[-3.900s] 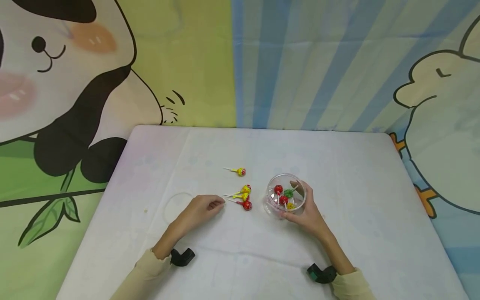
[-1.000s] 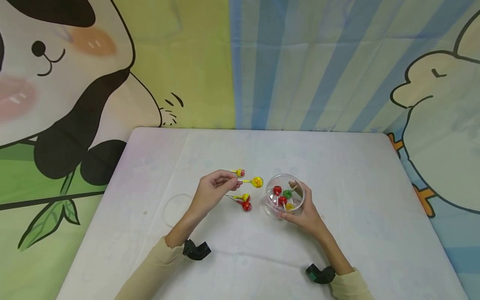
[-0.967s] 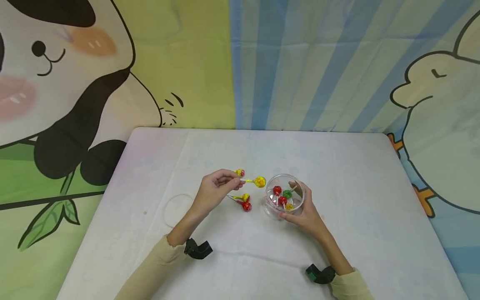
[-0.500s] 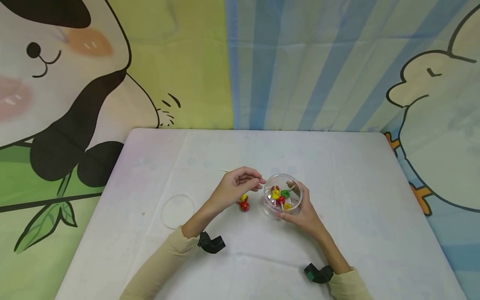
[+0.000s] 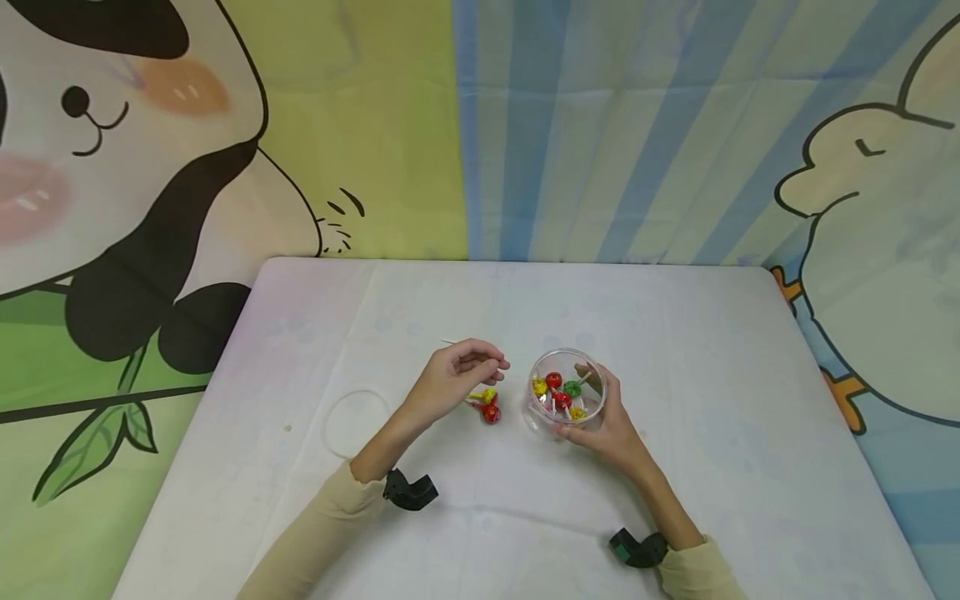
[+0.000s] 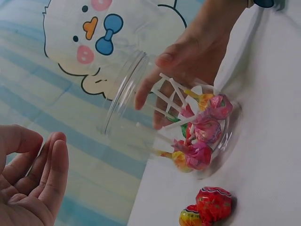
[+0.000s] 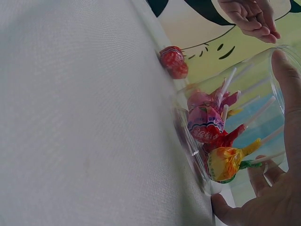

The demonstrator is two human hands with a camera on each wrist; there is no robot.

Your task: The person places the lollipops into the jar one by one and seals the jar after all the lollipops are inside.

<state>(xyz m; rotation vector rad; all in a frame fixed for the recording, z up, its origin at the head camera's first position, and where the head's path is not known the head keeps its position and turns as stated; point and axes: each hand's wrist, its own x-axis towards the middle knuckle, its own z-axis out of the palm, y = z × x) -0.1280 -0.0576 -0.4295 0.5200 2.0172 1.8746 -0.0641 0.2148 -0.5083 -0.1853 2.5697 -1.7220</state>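
Note:
My right hand [image 5: 603,417] grips the side of a clear round jar [image 7: 256,70], which stands upright on the table with its mouth uncovered. Several wrapped lollipops lie inside, among them a yellow one [image 7: 225,162], a green one [image 5: 572,388] and a red one [image 5: 553,380]. Left of the jar, my left hand [image 5: 457,375] hovers with bent, relaxed fingers and holds nothing. Beneath it on the table are a red lollipop [image 6: 214,203] and a yellow one [image 6: 190,216], side by side. A white stick [image 5: 447,341] pokes out behind the left hand, which hides the rest of that lollipop.
A clear round lid-like disc [image 5: 356,423] lies flat on the white table [image 5: 675,333], left of the left hand. A printed cloth [image 5: 637,125] hangs along the table's far edge.
My left hand picked up a yellow lollipop, carried it right and let it go into the jar. Since then the hand has drawn back a little leftward. The right hand has kept its hold.

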